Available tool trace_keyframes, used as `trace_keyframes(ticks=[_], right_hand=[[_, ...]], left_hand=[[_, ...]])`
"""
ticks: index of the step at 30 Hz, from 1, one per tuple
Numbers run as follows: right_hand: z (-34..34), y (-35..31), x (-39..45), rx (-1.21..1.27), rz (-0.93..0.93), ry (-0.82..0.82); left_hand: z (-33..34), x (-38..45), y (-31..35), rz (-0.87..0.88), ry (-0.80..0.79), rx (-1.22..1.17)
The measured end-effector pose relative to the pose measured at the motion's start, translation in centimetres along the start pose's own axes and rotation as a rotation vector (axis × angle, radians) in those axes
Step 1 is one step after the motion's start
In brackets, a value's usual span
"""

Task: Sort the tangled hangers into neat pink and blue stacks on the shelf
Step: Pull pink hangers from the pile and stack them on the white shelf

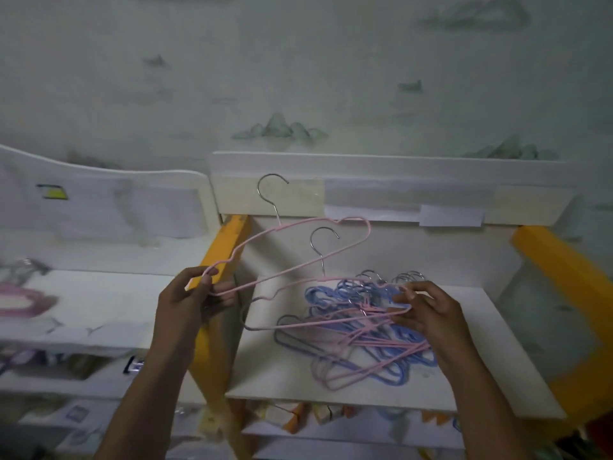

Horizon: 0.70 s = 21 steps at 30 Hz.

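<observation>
The tangled hangers (358, 330) lie on the white shelf (285, 370). The left hand (189, 300) pinches one pink hanger (288, 242), raised clear. The right hand (428, 313) pinches a second pink hanger (331, 322) still in the tangle. Lift slowly, hook last, holding the pile steady.

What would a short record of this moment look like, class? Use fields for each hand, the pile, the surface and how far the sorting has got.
left hand: grips one end of a raised pink hanger
right hand: pinches the end of a second pink hanger, partly lifted from the pile
pile: pink and blue hangers tangled together
surface: white shelf, yellow posts either side
sorting: no separate pink or blue stack visible on this shelf yet
</observation>
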State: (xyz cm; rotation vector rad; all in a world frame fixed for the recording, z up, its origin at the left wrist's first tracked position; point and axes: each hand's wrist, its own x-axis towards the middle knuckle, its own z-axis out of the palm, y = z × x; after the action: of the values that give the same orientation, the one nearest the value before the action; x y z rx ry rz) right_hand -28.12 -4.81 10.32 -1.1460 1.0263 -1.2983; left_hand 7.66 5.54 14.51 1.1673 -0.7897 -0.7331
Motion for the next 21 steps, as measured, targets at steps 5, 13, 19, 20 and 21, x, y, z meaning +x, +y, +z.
trace_keyframes(ticks=[5, 13, 19, 20, 21], right_hand=[[5.8, 0.8, -2.5, 0.075, 0.01, -0.04], [16.9, 2.1, -9.1, 0.135, 0.017, -0.096], [24.6, 3.3, -13.4, 0.128, -0.001, -0.097], [25.9, 3.6, -13.8, 0.112, -0.007, -0.108], [27.4, 3.6, -14.4, 0.091, -0.004, -0.122]], left_hand=[[-6.7, -0.5, 1.4, 0.006, 0.085, 0.014], [-19.8, -2.7, 4.0, 0.013, 0.215, -0.088], [-29.0, -4.4, 5.9, 0.018, 0.258, -0.076], [-30.5, -4.9, 6.2, 0.024, 0.27, -0.075], [-32.0, -5.4, 6.6, 0.026, 0.289, -0.077]])
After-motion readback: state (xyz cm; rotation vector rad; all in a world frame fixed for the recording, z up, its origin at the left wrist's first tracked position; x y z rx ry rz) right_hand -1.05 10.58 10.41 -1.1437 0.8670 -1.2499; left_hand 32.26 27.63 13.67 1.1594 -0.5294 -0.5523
